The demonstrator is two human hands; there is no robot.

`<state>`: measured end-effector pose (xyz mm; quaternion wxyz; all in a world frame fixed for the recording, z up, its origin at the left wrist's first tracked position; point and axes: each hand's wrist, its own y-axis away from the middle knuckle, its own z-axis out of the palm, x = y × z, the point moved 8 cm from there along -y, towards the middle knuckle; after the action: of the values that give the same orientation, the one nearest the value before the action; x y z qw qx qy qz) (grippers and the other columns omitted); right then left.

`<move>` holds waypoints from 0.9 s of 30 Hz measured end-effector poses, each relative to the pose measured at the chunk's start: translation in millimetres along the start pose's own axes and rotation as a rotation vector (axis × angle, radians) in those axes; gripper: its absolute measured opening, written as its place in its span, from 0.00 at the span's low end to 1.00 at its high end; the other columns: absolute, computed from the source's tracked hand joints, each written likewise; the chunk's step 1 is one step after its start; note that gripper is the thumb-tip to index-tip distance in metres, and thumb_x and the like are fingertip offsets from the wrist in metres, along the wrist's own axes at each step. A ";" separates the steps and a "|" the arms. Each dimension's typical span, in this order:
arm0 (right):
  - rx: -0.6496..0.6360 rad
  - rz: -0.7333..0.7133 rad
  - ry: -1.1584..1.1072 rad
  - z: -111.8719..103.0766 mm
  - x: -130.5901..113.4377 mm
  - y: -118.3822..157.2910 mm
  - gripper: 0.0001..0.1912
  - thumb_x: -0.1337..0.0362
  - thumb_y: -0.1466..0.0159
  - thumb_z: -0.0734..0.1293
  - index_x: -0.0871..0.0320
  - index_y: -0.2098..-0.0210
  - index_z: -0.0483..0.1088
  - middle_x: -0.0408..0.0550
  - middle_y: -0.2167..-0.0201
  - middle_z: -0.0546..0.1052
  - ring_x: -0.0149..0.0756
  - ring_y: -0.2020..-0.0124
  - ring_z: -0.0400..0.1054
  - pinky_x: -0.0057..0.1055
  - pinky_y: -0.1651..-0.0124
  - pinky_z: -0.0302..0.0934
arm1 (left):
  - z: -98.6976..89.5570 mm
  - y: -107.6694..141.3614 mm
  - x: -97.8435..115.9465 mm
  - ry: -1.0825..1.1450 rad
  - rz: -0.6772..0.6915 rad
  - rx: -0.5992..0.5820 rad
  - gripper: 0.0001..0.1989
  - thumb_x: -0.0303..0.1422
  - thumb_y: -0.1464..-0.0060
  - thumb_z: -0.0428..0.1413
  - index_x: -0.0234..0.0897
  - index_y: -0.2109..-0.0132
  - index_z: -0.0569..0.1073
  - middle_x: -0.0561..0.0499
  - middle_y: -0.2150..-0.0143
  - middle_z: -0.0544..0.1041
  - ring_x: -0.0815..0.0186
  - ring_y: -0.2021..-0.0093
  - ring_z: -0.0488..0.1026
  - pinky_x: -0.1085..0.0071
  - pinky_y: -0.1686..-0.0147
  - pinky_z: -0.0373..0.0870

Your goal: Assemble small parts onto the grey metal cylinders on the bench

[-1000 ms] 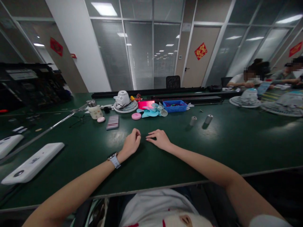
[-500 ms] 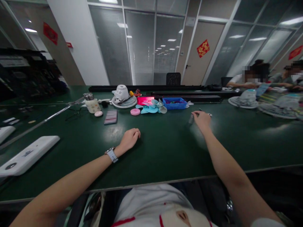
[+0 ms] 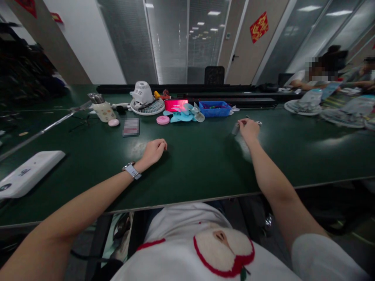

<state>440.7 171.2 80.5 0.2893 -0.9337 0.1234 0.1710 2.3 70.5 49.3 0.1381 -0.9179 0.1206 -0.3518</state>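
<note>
My left hand (image 3: 154, 151) rests on the green table top with its fingers curled in, and nothing shows in them. A watch with a pale strap (image 3: 132, 170) is on that wrist. Further out on the right, my right hand (image 3: 249, 130) pinches a small greyish, partly see-through piece (image 3: 235, 128) low over the table; its kind is too small and blurred to tell. A thin metal tip (image 3: 259, 123) shows just beyond the knuckles of this hand. Close to it on the left stands a blue tray (image 3: 215, 109) with small dark items inside.
Light-blue fan blades (image 3: 187, 114), a pink round piece (image 3: 163, 120) and a lit red screen (image 3: 176, 105) lie mid-table. Left of them are a white fan (image 3: 143, 97), a bottle (image 3: 102, 109) and a white device (image 3: 32, 173). Other people sit at the far right.
The view has tilted downward, so the table and everything on it appear higher. Both hands keep about the same place on the table, and their grips look unchanged.
</note>
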 end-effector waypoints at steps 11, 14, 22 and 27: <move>-0.143 0.108 -0.238 27.9 23.2 -5.0 0.26 0.53 0.45 0.74 0.65 0.53 0.77 0.59 0.58 0.81 0.47 0.53 0.74 0.41 0.46 0.65 | 4.2 0.2 -3.1 0.040 -0.026 -0.019 0.14 0.31 0.47 0.45 0.38 0.74 0.72 0.51 0.73 0.75 0.63 0.69 0.72 0.69 0.66 0.64; -0.132 0.059 -0.393 25.4 -7.3 7.9 0.25 0.55 0.46 0.75 0.66 0.54 0.77 0.59 0.58 0.81 0.45 0.55 0.76 0.39 0.47 0.67 | 7.4 2.1 3.0 0.130 -0.004 -0.040 0.13 0.33 0.44 0.48 0.37 0.64 0.78 0.50 0.66 0.79 0.64 0.65 0.74 0.69 0.64 0.66; -0.673 -0.515 -0.857 14.7 -200.8 153.8 0.20 0.57 0.48 0.77 0.59 0.57 0.78 0.48 0.63 0.82 0.41 0.61 0.77 0.35 0.55 0.70 | 12.8 11.0 55.5 0.210 0.141 0.024 0.21 0.46 0.41 0.55 0.41 0.47 0.78 0.47 0.55 0.79 0.63 0.60 0.74 0.69 0.63 0.69; -0.715 -0.546 -0.870 20.0 -212.2 184.4 0.18 0.58 0.47 0.76 0.60 0.60 0.78 0.46 0.67 0.82 0.39 0.65 0.77 0.31 0.60 0.68 | 18.2 8.0 64.8 0.201 0.171 0.034 0.15 0.44 0.41 0.56 0.40 0.58 0.82 0.47 0.56 0.78 0.62 0.56 0.74 0.67 0.57 0.70</move>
<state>181.7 62.8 56.1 0.0161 -0.8156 -0.3134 0.4860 60.5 45.5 73.3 0.1703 -0.8621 0.2055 -0.4308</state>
